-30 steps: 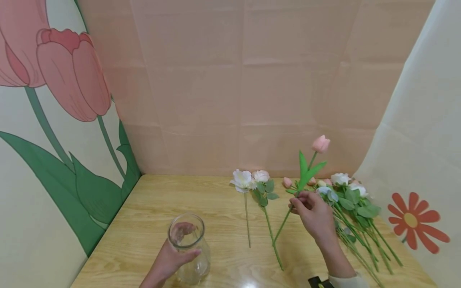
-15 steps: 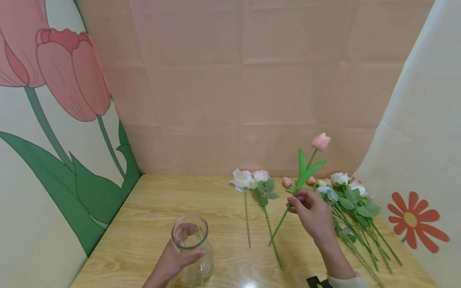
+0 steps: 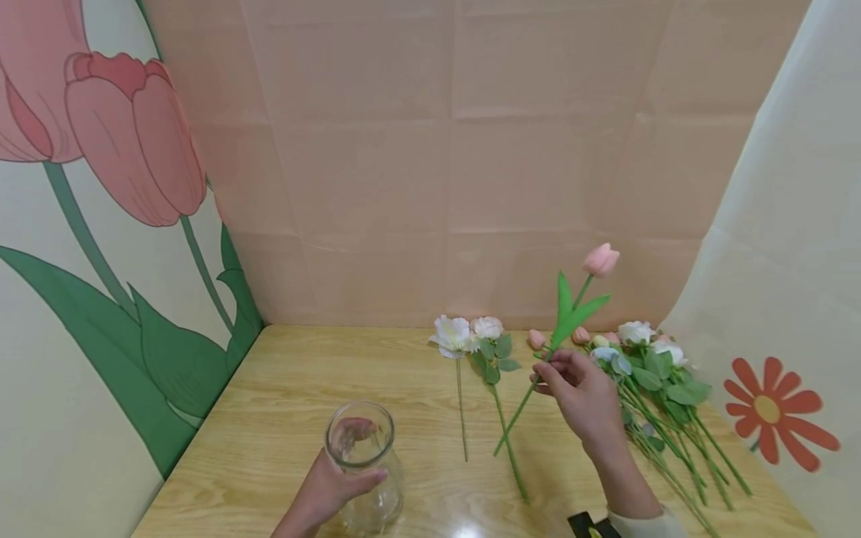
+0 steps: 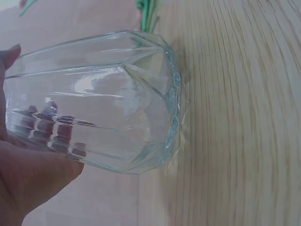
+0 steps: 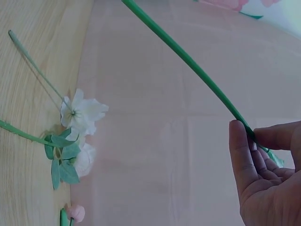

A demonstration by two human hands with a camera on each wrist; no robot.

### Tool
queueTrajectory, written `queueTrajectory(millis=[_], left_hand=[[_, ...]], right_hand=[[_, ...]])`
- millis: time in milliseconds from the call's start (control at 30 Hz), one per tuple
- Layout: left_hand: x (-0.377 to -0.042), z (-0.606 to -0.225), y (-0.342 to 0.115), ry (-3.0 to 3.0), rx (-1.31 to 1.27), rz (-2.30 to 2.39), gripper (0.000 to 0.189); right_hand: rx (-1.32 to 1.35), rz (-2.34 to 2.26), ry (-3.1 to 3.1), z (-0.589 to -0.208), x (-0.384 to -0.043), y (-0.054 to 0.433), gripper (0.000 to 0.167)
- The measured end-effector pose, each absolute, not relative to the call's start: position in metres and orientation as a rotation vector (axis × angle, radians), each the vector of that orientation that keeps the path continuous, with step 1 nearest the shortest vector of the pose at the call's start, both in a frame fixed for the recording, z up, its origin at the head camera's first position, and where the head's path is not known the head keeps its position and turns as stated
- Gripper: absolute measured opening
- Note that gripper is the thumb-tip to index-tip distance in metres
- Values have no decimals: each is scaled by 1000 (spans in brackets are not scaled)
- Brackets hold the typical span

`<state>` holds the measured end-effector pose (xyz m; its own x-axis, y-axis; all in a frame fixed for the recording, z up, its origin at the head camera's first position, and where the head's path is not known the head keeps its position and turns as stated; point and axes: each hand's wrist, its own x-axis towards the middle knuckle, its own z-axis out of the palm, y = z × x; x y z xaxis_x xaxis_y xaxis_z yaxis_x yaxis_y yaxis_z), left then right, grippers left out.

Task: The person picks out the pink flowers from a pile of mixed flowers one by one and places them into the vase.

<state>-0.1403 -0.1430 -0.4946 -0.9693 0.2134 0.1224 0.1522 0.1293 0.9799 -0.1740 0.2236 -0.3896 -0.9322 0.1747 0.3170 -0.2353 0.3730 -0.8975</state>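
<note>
My left hand (image 3: 323,484) grips a clear glass vase (image 3: 385,489) round its upper part, with the thumb across the near side. In the left wrist view the faceted vase (image 4: 108,103) has its base at the wooden surface; whether it touches is hard to tell. My right hand (image 3: 590,407) pinches the green stem of a pink tulip (image 3: 601,259) between thumb and fingers, just below its leaves. The flower head points up and leans right. Its stem (image 5: 188,59) slants down toward the left in the head view, well apart from the vase.
A white flower (image 3: 452,336) and a pale rose (image 3: 487,329) with leaves lie mid-table. At right, several flowers lie bundled, including a white rose (image 3: 635,333) and a small pink tulip (image 3: 536,340). A pink backdrop (image 3: 377,187) rises behind the wooden table (image 3: 289,403).
My left hand and the vase have moved a little to the right. The held tulip has risen slightly, and its stem's lower end has swung left.
</note>
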Motion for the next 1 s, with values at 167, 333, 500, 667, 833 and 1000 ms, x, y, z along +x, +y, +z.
queueTrajectory(millis=[167, 333, 500, 667, 833, 1000], left_hand=[[-139, -494, -140, 2328, 368, 2022, 66], [-139, -493, -138, 2321, 360, 2015, 66], [-138, -494, -136, 2305, 376, 2004, 66], [-138, -495, -134, 2300, 380, 1981, 68], [-137, -495, -132, 2295, 401, 1966, 69], [-135, -495, -129, 2286, 416, 1990, 68]], right_hand=[[78, 1594, -2264, -387, -173, 222, 26], [99, 1613, -2242, -385, -174, 220, 26], [108, 1648, -2209, -381, -174, 217, 25], [108, 1671, -2200, -376, -173, 212, 24], [126, 1687, -2180, -371, -172, 208, 26], [143, 1699, -2153, -367, -169, 205, 24]])
